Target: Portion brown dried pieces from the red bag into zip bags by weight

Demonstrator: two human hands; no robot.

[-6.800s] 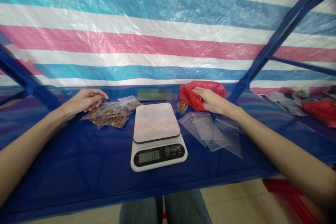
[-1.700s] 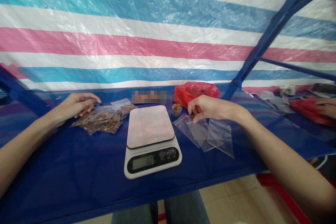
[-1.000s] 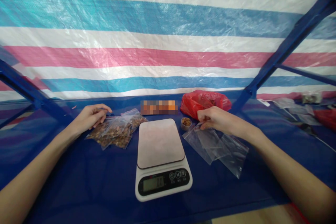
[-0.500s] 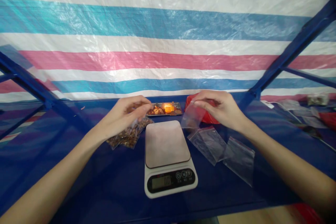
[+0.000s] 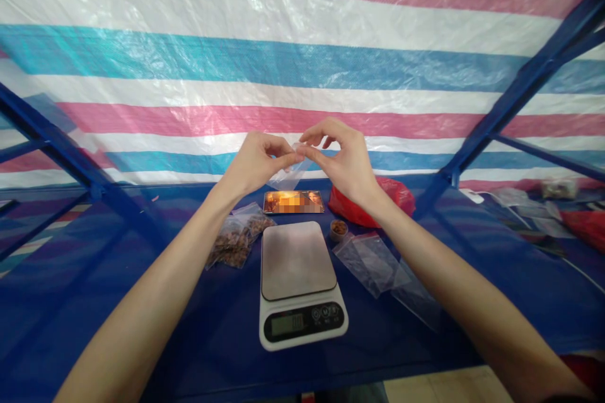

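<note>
A clear zip bag (image 5: 293,175) hangs between my two hands, above a phone (image 5: 293,202) with a lit screen. My left hand (image 5: 263,162) pinches the bag's top edge from the left. Fingertips of my right hand (image 5: 341,154) close on the same edge, almost touching the left ones. Below them stands a white kitchen scale (image 5: 299,261) with a bare metal plate. Filled bags of brown bits (image 5: 235,240) lie left of the scale. On its right are a small cup of brown bits (image 5: 338,230) and several flat zip bags (image 5: 371,259).
A red plastic bag (image 5: 394,198) sits behind my right wrist. Blue metal bars (image 5: 503,97) slant up on both sides, and a striped tarp (image 5: 302,66) hangs at the back. More bags and a red item lie far right on the blue tabletop (image 5: 208,334).
My right hand has carried the zip bag left and up. My left hand has risen to meet it and now grips the bag too. The small cup has come into sight.
</note>
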